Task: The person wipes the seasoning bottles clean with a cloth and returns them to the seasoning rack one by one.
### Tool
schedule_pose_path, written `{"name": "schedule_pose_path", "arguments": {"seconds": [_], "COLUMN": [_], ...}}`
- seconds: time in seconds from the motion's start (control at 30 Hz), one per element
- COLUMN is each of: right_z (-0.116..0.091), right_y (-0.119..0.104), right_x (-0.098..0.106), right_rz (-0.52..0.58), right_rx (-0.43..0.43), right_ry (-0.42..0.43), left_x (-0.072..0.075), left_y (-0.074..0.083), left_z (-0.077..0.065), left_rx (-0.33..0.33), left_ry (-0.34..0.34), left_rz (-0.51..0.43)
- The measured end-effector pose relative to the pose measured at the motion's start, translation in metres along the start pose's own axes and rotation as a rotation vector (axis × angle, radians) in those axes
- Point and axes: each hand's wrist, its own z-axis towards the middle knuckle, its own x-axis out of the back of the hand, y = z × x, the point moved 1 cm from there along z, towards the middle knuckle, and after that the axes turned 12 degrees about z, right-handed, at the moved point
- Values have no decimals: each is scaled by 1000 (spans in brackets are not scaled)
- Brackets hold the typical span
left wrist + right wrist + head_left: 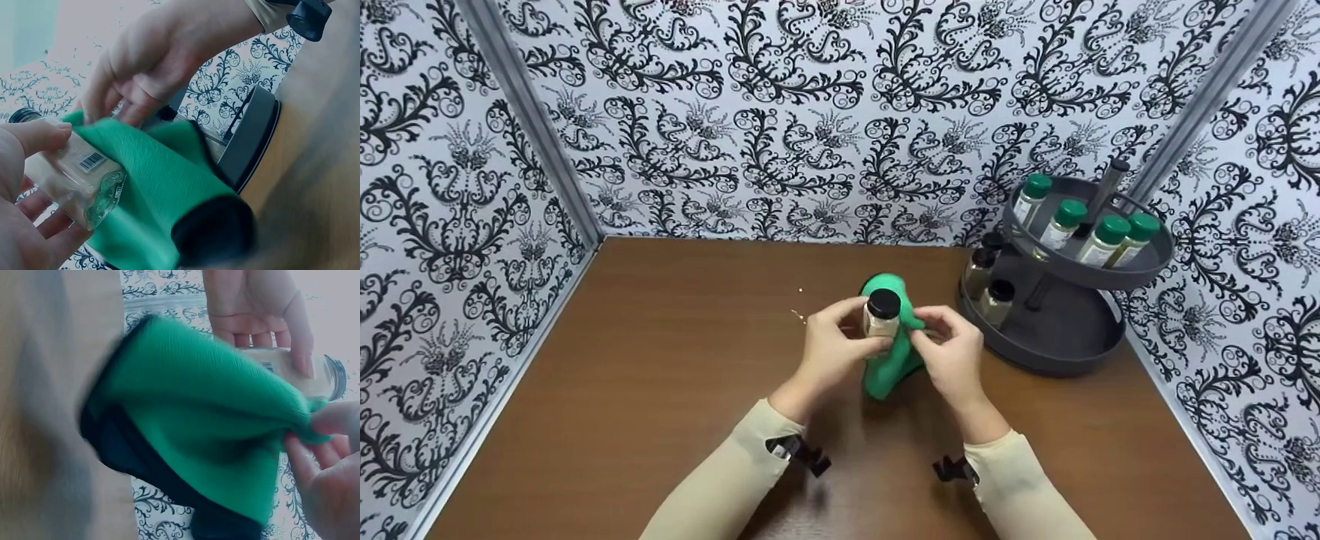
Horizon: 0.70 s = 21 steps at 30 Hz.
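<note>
My left hand (834,341) grips a clear glass spice jar (76,169) with a black lid (883,304) and pale contents. A barcode label shows on its side in the left wrist view. My right hand (952,349) pinches a green cloth (197,405) with dark edging between thumb and fingers. The cloth hangs down in folds right beside the jar, overlapping it in the right wrist view. Both hands are above the brown table, close together.
A two-tier dark grey turntable rack (1054,360) stands at the right. Its upper tier bears several green-capped jars (1061,225); black-capped jars (997,302) stand on the lower one. Small pale crumbs (799,316) lie on the table (682,360). Patterned walls (780,127) enclose the back and sides.
</note>
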Motion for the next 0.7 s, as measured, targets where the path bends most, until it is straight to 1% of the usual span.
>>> {"name": "schedule_pose_path", "arguments": {"seconds": [0.07, 0.13, 0.2, 0.3, 0.33, 0.37, 0.4, 0.47, 0.53, 0.6, 0.67, 0.7], "right_z": [-1, -1, 0, 3, 4, 4, 4, 5, 4, 3, 3, 3], "right_y": [-2, -2, 0, 3, 3, 3, 1, -2, -4, -5, -4, -2], "right_x": [1, 1, 1, 2, 3, 3, 3, 5, 5, 5, 5, 5], "right_rz": [34, 28, -7, -80, -99, -101, -94, -50, 22, 74, 74, 53], "right_rx": [59, 79, 37, -85, -113, -134, -137, -104, -44, 6, 14, -2], "right_ry": [20, 16, -17, -84, -99, -107, -107, -73, -20, 15, 20, 8], "left_x": [0, -1, -1, -1, -1, -1, -2, -2, -3, -3, -3, -3], "left_y": [-1, -1, -1, 0, 1, 1, 1, 0, 0, 0, -1, -1], "left_z": [0, 0, 0, -1, -1, -2, -2, -2, -2, -2, -2, -2], "left_rx": [7, 7, 3, 1, 4, 9, 12, 16, 14, 6, -2, -6], "left_ry": [-7, -8, -7, -6, -7, -10, -11, -14, -19, -20, -21, -19], "left_rz": [-1, -3, -6, -18, -22, -24, -26, -21, -17, -15, -15, -14]}}
